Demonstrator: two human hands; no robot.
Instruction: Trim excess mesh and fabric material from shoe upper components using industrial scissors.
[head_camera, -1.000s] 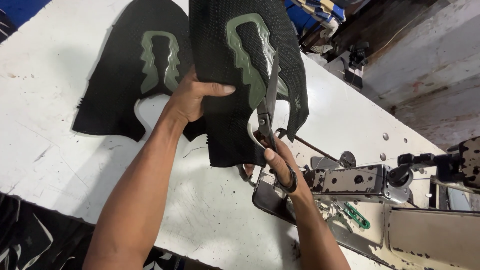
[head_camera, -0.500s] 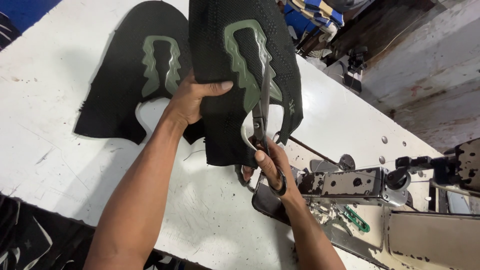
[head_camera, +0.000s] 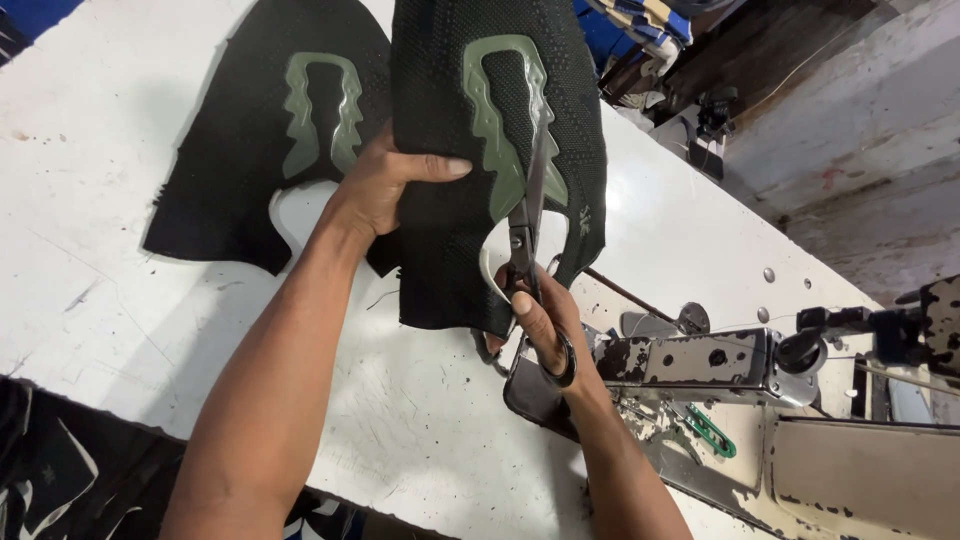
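**Scissor blades close to the trim on a lifted shoe upper**

We held the black knit shoe upper (head_camera: 450, 200) off the white worktable (head_camera: 120, 300), our left hand (head_camera: 385, 190) clamped on its left edge, thumb lying across the front face. Our right hand (head_camera: 545, 320) was closed through the loops of the scissors (head_camera: 527, 230), whose blades ran nearly shut up the upper's tongue opening, beside the green moulded trim (head_camera: 495, 130). We judged the risks plain: the limp knit could sag into the blades and be nicked, or the tips could wander into the trim. A second upper (head_camera: 260, 150) lay flat left of the held one; the sewing machine (head_camera: 700, 360) stood to its lower right.
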